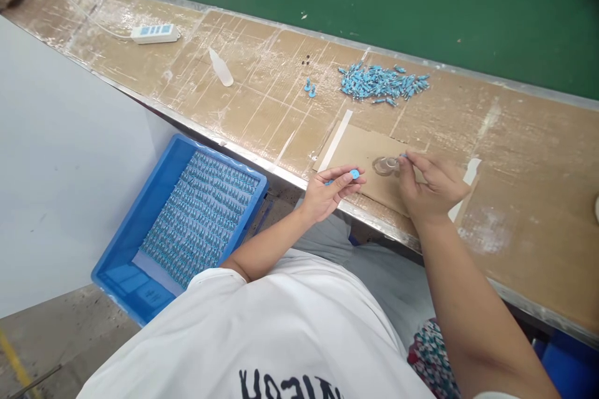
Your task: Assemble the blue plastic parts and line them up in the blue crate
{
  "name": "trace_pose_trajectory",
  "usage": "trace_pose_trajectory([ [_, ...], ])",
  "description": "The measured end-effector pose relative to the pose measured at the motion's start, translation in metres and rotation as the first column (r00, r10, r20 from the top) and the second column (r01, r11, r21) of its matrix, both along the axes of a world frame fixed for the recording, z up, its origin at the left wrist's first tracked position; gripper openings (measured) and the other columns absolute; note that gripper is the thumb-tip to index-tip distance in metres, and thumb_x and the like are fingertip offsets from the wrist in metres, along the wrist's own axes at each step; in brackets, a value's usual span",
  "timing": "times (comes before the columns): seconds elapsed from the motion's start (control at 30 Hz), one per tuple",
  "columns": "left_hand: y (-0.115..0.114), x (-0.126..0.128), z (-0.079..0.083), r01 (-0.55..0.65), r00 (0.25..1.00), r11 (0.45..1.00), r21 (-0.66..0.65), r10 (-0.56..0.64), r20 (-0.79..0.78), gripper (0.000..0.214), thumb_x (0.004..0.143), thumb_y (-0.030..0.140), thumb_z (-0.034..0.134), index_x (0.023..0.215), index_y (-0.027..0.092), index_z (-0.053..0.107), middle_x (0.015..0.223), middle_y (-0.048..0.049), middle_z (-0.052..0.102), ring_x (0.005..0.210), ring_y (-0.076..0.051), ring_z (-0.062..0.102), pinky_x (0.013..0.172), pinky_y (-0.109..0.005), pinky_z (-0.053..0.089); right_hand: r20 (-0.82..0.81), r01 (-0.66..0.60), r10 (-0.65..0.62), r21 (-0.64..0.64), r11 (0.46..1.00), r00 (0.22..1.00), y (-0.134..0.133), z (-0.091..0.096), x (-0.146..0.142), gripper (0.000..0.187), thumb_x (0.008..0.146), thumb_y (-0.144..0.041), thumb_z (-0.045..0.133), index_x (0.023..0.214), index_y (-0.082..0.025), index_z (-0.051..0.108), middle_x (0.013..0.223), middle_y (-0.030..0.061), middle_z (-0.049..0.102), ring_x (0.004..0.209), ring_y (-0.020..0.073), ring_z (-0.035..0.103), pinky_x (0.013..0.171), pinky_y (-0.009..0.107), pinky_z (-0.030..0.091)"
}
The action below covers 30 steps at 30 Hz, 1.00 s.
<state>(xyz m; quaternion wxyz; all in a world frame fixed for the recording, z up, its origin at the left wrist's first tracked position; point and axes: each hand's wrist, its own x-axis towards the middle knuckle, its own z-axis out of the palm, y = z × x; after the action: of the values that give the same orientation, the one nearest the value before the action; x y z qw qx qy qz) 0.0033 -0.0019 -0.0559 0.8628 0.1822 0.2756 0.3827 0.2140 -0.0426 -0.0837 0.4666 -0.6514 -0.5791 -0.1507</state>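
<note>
Near the table's front edge, my left hand (pixel 327 192) pinches a small blue part with a round, disc-like end (pixel 354 174). More blue shows between its fingers, partly hidden. My right hand (pixel 428 184) is closed at the fingertips on a small blue piece (pixel 403 155), mostly covered by the fingers. Just left of those fingertips stands a small clear round dish (pixel 385 166) on a cardboard sheet (pixel 365 143). Behind the sheet lies a heap of small blue parts (pixel 381 83). Two blue parts with round bases (pixel 311 91) stand apart to its left.
A white squeeze bottle (pixel 221 68) lies on the table, with a white power strip (pixel 155 33) farther left. Tiny dark bits (pixel 306 60) sit near the heap. Below the table at left, a blue crate (pixel 255 196) holds rows of blue parts. White tape strips (pixel 336 140) flank the cardboard.
</note>
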Motion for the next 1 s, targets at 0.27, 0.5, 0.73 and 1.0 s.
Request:
trace_pose_trajectory([
  [0.27, -0.001, 0.000, 0.001, -0.014, 1.000, 1.000, 0.011, 0.014, 0.020, 0.030, 0.073, 0.022, 0.087, 0.100, 0.013, 0.078, 0.108, -0.0093, 0.076, 0.090, -0.015, 0.074, 0.085, -0.022, 0.055, 0.032, -0.081, 0.079, 0.051, 0.995, 0.996, 0.000, -0.002, 0.005, 0.018, 0.084, -0.020, 0.077, 0.102, -0.023, 0.078, 0.092, 0.0064, 0.077, 0.081, 0.0184, 0.073, 0.078, 0.028, 0.055],
  [0.5, -0.002, 0.000, 0.007, -0.046, 0.999, 0.998, -0.046, 0.047, 0.019, 0.025, 0.077, 0.016, 0.082, 0.101, 0.011, 0.077, 0.109, -0.0106, 0.076, 0.091, -0.017, 0.075, 0.085, -0.022, 0.056, -0.223, 0.066, -0.058, 0.028, 0.997, 0.973, -0.005, 0.006, -0.005, 0.016, 0.083, -0.032, 0.079, 0.095, -0.022, 0.079, 0.085, 0.0060, 0.076, 0.076, 0.0198, 0.071, 0.075, 0.031, 0.055],
  [0.73, -0.005, 0.003, 0.019, -0.038, 0.999, 0.982, -0.183, 0.036, -0.014, 0.018, 0.082, 0.012, 0.076, 0.100, 0.011, 0.076, 0.107, -0.0101, 0.076, 0.112, -0.023, 0.071, 0.094, -0.025, 0.055, -0.593, 0.048, 0.043, 0.137, 0.989, 0.804, -0.007, 0.028, -0.033, 0.020, 0.080, -0.029, 0.084, 0.094, -0.015, 0.079, 0.086, 0.0091, 0.075, 0.072, 0.0194, 0.071, 0.073, 0.033, 0.058],
  [1.0, -0.020, 0.007, 0.046, -0.037, 0.998, 0.999, -0.031, 0.038, 0.045, 0.028, 0.075, 0.031, 0.086, 0.097, 0.015, 0.078, 0.098, -0.0070, 0.077, 0.091, -0.020, 0.076, 0.084, -0.024, 0.058, -0.724, 0.071, 0.153, 0.268, 0.961, 0.672, -0.027, 0.090, -0.102, 0.018, 0.078, -0.022, 0.086, 0.094, -0.017, 0.079, 0.090, 0.0057, 0.076, 0.080, 0.0207, 0.074, 0.079, 0.037, 0.063],
])
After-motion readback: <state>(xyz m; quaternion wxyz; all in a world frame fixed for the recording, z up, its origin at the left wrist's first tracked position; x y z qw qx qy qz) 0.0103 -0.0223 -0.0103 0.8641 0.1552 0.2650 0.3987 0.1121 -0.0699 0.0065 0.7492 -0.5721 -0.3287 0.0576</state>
